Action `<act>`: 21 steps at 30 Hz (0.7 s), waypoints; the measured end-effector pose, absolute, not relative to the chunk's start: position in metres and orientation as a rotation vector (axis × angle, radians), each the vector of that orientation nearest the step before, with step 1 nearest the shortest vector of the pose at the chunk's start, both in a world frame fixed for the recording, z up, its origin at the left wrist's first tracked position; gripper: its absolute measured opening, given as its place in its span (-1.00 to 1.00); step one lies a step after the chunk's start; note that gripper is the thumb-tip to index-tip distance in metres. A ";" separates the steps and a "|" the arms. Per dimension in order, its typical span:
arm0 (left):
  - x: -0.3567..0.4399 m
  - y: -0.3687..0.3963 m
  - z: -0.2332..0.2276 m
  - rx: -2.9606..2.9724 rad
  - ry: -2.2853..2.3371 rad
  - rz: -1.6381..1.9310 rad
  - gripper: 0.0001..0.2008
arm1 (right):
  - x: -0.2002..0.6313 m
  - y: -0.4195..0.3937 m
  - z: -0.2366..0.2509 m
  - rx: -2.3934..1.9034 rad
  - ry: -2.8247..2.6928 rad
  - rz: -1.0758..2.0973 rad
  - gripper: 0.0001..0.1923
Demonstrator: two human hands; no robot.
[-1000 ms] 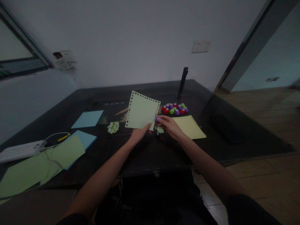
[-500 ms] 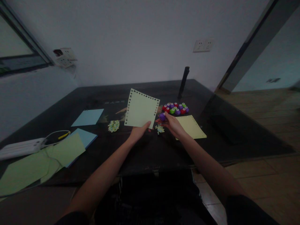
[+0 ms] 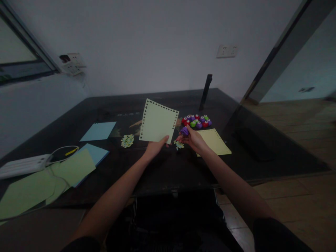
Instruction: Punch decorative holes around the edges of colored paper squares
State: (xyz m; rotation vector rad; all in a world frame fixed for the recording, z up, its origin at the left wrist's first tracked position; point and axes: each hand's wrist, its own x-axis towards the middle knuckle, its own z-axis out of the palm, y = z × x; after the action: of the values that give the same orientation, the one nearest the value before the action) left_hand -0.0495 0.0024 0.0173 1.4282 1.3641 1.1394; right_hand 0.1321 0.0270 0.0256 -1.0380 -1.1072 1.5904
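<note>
My left hand pinches the lower edge of a pale green square sheet, held up above the dark table; small punched holes run along the sheet's top, left and right edges. Just to its right, my right hand holds a small purple paper punch, clear of the sheet. A little heap of punched paper bits lies on the table between the hands.
A cluster of red, purple and green punches sits behind my right hand, by a yellow punched sheet. Another heap of paper bits, blue sheets, green sheets, a white power strip and a dark upright post are also on the table.
My right hand has drawn the purple punch off the sheet's right edge and moved it slightly right. The left hand has lifted the sheet a little.
</note>
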 end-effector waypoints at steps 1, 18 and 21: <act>-0.049 0.002 0.018 1.420 1.366 1.147 -0.74 | 0.132 0.027 0.026 -1.046 -1.123 1.570 -0.48; -0.049 0.002 0.017 1.403 1.355 1.151 -0.75 | 0.147 0.041 0.024 -1.138 -1.425 1.144 -0.43; -0.048 0.001 0.018 1.406 1.358 1.138 -0.74 | 0.161 0.047 0.026 -1.242 -1.420 1.079 -0.43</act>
State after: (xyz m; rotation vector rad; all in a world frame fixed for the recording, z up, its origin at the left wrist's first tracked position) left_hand -0.0479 0.0006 0.0183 1.4056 1.3583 1.1383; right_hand 0.1608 0.0467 0.0258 -1.2419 -1.4201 1.0791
